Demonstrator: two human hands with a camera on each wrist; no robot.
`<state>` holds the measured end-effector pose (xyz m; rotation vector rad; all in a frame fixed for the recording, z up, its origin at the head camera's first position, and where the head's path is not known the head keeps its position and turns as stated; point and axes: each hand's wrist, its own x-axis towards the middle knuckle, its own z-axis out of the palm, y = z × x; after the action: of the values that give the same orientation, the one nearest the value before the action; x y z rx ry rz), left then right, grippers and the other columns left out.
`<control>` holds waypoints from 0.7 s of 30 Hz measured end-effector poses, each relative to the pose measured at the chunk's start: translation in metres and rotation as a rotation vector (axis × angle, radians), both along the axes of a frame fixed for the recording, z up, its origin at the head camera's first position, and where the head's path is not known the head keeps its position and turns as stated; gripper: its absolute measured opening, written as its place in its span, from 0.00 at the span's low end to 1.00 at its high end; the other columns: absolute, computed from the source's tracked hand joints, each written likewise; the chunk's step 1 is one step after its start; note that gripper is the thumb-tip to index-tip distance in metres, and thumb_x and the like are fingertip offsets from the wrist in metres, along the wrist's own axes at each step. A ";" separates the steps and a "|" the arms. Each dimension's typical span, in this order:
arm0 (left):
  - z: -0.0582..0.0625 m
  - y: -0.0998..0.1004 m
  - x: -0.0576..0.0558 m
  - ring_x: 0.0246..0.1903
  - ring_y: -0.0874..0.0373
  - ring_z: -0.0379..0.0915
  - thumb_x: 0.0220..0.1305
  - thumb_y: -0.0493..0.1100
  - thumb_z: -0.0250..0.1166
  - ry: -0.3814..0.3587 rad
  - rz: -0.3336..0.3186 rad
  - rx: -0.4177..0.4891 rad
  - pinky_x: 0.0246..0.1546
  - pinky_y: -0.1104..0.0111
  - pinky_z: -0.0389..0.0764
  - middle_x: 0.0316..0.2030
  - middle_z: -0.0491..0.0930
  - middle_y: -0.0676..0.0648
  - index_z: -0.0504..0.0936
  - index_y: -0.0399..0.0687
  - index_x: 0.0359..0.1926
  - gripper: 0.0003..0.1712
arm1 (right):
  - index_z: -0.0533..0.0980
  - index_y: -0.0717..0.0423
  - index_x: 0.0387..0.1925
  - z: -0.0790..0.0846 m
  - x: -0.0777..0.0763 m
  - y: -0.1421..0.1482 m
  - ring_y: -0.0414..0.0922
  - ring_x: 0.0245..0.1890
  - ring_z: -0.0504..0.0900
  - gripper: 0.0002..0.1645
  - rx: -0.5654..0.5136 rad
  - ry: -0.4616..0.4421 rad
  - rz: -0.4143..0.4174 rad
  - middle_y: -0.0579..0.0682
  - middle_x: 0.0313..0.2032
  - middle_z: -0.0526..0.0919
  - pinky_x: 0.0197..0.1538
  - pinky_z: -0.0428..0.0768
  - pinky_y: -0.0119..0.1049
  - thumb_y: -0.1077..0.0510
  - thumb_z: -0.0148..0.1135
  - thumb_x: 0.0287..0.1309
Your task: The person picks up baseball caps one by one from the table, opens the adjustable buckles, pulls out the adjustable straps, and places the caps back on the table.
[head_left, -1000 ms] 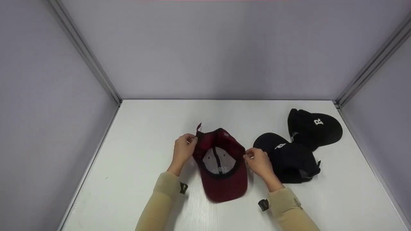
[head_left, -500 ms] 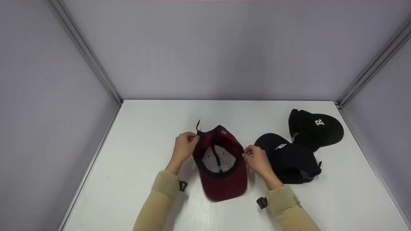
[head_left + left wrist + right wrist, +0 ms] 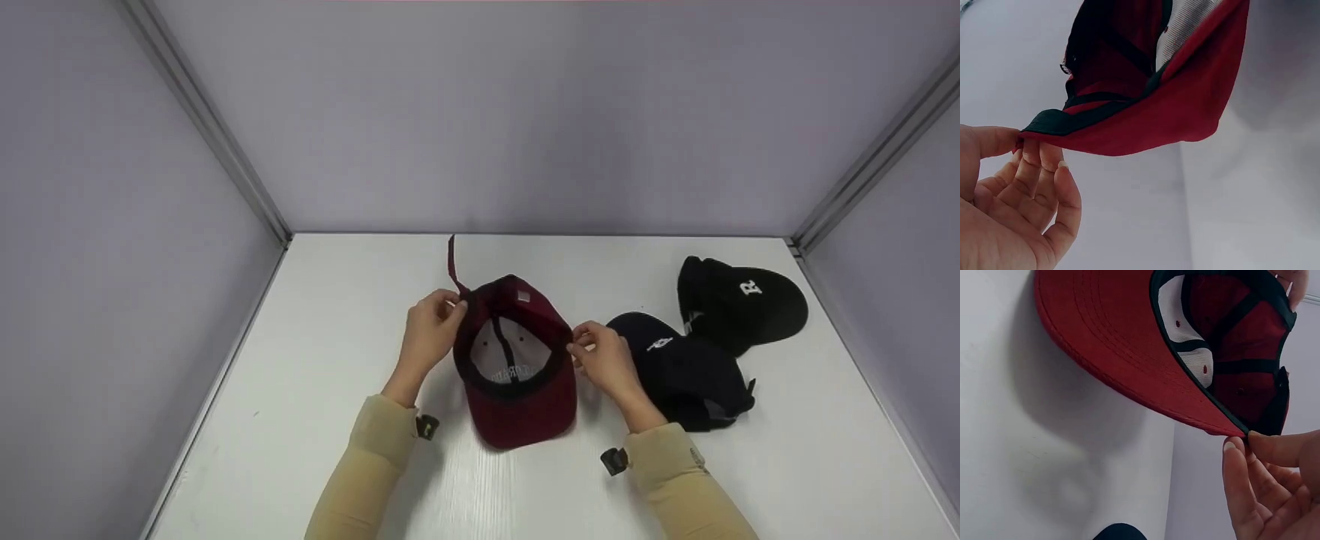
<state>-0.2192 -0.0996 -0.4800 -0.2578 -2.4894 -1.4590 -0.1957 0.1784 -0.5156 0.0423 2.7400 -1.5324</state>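
Shift: vs. 1 s ago, red cap (image 3: 513, 367) is a bit farther from the person, both hands along w/ it; strap (image 3: 451, 262) now shows much longer. The two black caps: approx. same spot.
Cap loc.: ctr. of worktop (image 3: 300, 450), between the hands; looks lifted, as R wrist view shows its underside edge clear of the surface, shadow below.
L hand (image 3: 431, 330): thumb + fingers pinch cap's edge on L side, toward the back, next to strap's base; narrow grip.
R hand (image 3: 606, 361): thumb + fingertips pinch the opp. edge, about where brim (image 3: 523, 420) meets the band; also narrow.
Why 2 sides: prob. to spread the opening evenly & keep cap from tipping; edge-only pinch likely leaves crown hanging free, inside on show.
Cap dir.: brim toward the person, back + strap away; opening faces up, pale lining & small tag (image 3: 523, 296) visible.
Long axis: brim to back, near straight away from the person, back end a touch L.
Strap: loose end sticks up past L hand, pointing away; prob. unfastened.
Black caps: R-side of worktop; near cap (image 3: 679, 371) just beside R hand, brim away & L; R-logo cap (image 3: 739, 304) beyond, touching it, brim R. Prob. set aside to leave elbow rm.
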 end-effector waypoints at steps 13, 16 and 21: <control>0.036 -0.001 0.008 0.18 0.62 0.70 0.69 0.38 0.61 0.096 0.001 -0.007 0.23 0.68 0.72 0.20 0.79 0.51 0.80 0.41 0.38 0.04 | 0.82 0.65 0.43 0.011 -0.010 -0.005 0.59 0.32 0.86 0.09 -0.121 0.033 -0.009 0.58 0.36 0.85 0.29 0.84 0.47 0.70 0.63 0.60; 0.044 -0.002 0.011 0.20 0.59 0.73 0.69 0.37 0.60 0.133 -0.023 0.006 0.24 0.68 0.75 0.22 0.81 0.49 0.79 0.40 0.39 0.04 | 0.82 0.64 0.42 0.015 -0.013 -0.006 0.58 0.32 0.86 0.08 -0.140 0.048 -0.025 0.59 0.37 0.85 0.29 0.84 0.46 0.69 0.63 0.61; 0.053 -0.002 0.012 0.23 0.54 0.78 0.70 0.36 0.59 0.175 -0.072 0.025 0.26 0.68 0.77 0.25 0.83 0.44 0.78 0.38 0.40 0.04 | 0.81 0.65 0.43 0.020 -0.019 -0.008 0.57 0.36 0.86 0.08 -0.149 0.075 -0.049 0.61 0.40 0.85 0.28 0.84 0.41 0.68 0.61 0.64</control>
<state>-0.2075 -0.1017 -0.4274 -0.4539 -2.3436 -1.4280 -0.2147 0.1708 -0.4961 0.0534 2.6895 -1.7818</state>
